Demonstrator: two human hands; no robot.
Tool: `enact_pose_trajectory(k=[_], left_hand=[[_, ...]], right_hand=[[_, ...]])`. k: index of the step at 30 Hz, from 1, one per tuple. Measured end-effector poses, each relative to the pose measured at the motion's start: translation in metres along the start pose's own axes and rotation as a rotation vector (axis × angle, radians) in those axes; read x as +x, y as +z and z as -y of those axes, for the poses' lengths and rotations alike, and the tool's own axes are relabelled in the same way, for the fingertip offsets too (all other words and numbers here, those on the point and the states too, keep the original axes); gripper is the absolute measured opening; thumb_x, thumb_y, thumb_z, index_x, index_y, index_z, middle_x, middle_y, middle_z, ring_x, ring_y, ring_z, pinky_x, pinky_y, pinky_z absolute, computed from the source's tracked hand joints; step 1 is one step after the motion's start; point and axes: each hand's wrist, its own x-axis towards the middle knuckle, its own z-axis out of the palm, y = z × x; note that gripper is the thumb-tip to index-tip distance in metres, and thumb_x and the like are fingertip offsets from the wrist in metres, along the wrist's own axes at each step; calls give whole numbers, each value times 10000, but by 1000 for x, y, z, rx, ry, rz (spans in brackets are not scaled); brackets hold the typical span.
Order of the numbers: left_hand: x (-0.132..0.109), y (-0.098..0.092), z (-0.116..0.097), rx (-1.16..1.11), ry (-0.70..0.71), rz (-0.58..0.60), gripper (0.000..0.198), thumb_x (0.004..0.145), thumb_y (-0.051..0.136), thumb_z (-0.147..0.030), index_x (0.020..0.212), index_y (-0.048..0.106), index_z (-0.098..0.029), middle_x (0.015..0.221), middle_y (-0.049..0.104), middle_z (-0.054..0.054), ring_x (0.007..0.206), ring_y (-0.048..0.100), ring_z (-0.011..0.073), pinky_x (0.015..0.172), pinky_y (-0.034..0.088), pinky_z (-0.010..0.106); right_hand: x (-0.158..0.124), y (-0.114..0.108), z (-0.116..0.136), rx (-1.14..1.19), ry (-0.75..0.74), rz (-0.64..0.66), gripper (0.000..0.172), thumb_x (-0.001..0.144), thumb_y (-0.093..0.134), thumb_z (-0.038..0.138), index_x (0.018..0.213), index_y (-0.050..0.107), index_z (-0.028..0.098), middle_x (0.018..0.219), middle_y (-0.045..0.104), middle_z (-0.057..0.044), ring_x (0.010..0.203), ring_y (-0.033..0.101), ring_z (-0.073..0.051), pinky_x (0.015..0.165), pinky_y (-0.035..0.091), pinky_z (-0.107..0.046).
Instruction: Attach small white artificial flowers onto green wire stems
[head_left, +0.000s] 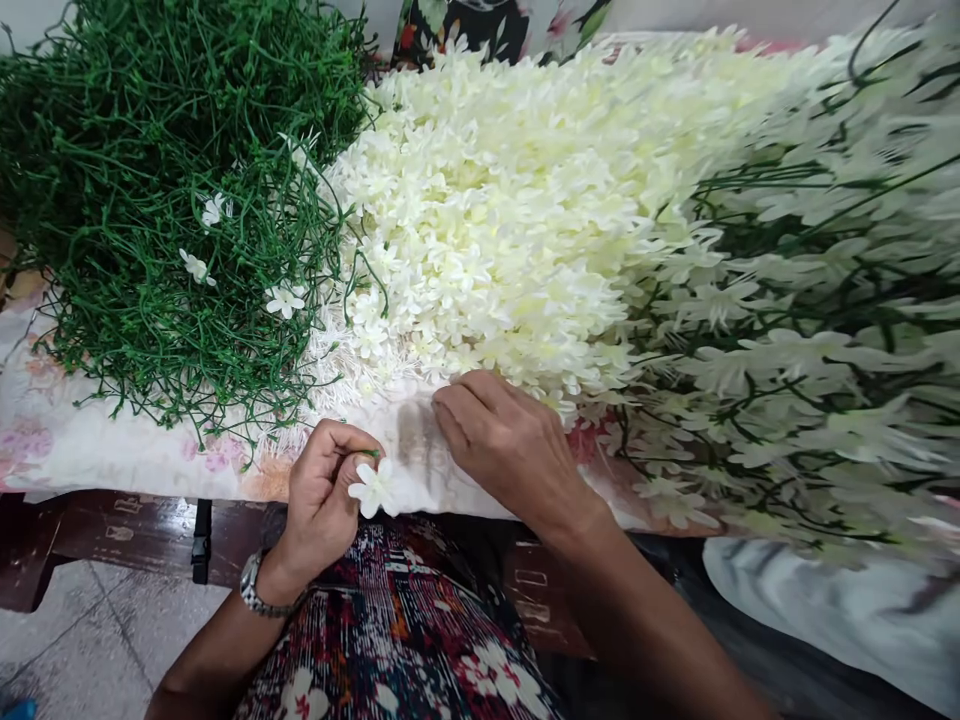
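My left hand (pixel 328 500) is closed in a pinch on a green plastic stem, and a white artificial flower (pixel 373 488) sits on it beside the thumb. To its right, my right hand (pixel 504 438) is held with fingers curled together at the near edge of a heap of loose white petals (pixel 510 230). Whatever its fingertips may hold is hidden. Just beyond my left hand lie fine white strands (pixel 341 365), which look like flower stamens. A large pile of green plastic stems (pixel 165 190) rises at the left, with a few white flowers (pixel 285 300) on it.
Finished-looking white flower sprays (pixel 810 360) with green stems spread over the right side, partly blurred. A pale floral cloth (pixel 150 450) covers the table, whose dark wooden edge (pixel 135 530) shows in front. Patterned fabric (pixel 499 25) is at the far side.
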Motion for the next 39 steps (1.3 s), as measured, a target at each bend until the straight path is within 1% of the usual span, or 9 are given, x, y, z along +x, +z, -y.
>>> enact_pose_trajectory(k=[7, 10, 15, 19, 22, 26, 32, 35, 39], left_hand=[[6, -2, 4, -110, 56, 12, 136, 785, 509, -303, 794, 495, -168, 763, 468, 27, 704, 442, 117, 586, 348, 219], [4, -5, 2, -62, 52, 65, 159, 799, 488, -314, 761, 480, -159, 756, 465, 32, 677, 430, 113, 571, 338, 223], [-1, -8, 0, 75, 130, 177, 71, 823, 442, -213, 794, 474, -157, 685, 469, 24, 633, 436, 111, 563, 348, 239], [1, -9, 0, 186, 268, 218, 65, 809, 427, -152, 819, 490, -158, 689, 495, 36, 682, 452, 137, 647, 375, 301], [0, -10, -1, 211, 272, 241, 107, 813, 395, -125, 832, 494, -162, 710, 512, 44, 708, 471, 145, 672, 388, 320], [-3, -9, 0, 140, 174, 168, 110, 825, 389, -161, 813, 498, -160, 671, 499, 29, 667, 491, 133, 619, 399, 281], [-3, -1, -2, 64, -19, -52, 83, 802, 475, -180, 787, 551, -151, 649, 576, 12, 531, 480, 72, 500, 386, 192], [0, 3, -3, 59, -63, -81, 103, 795, 494, -198, 830, 578, -149, 657, 611, 16, 486, 472, 60, 470, 385, 185], [3, 9, -4, 39, -69, -132, 111, 789, 509, -229, 822, 577, -148, 622, 554, 2, 510, 469, 59, 458, 359, 172]], right_hand=[[7, -8, -5, -97, 4, 34, 154, 757, 443, 110, 632, 518, 160, 632, 495, -22, 604, 407, -117, 552, 270, -250], [9, -9, -6, -104, -7, 76, 147, 760, 455, 130, 630, 515, 162, 635, 506, -25, 630, 416, -126, 564, 267, -255], [16, -3, -6, -168, 65, -52, 154, 790, 431, 153, 672, 530, 159, 629, 507, -26, 609, 411, -122, 540, 251, -249], [20, 4, -8, -221, 49, -17, 161, 776, 429, 136, 636, 503, 169, 628, 503, -21, 602, 408, -126, 538, 233, -257], [19, 4, -7, -204, 61, -17, 183, 781, 409, 136, 624, 500, 164, 617, 498, -21, 600, 400, -123, 542, 225, -259], [17, 5, -5, -192, 79, -23, 192, 806, 400, 198, 664, 524, 165, 626, 509, -23, 611, 410, -127, 541, 221, -259], [17, 7, -6, -184, 51, -65, 197, 780, 438, 165, 599, 515, 174, 605, 514, -11, 575, 436, -114, 514, 240, -251], [13, 3, -8, -27, 95, -109, 210, 793, 436, 192, 621, 554, 168, 599, 529, -9, 574, 464, -97, 520, 287, -228], [8, -4, -10, 267, 195, -179, 138, 778, 479, 196, 704, 590, 160, 641, 552, -8, 576, 488, -80, 533, 345, -202]])
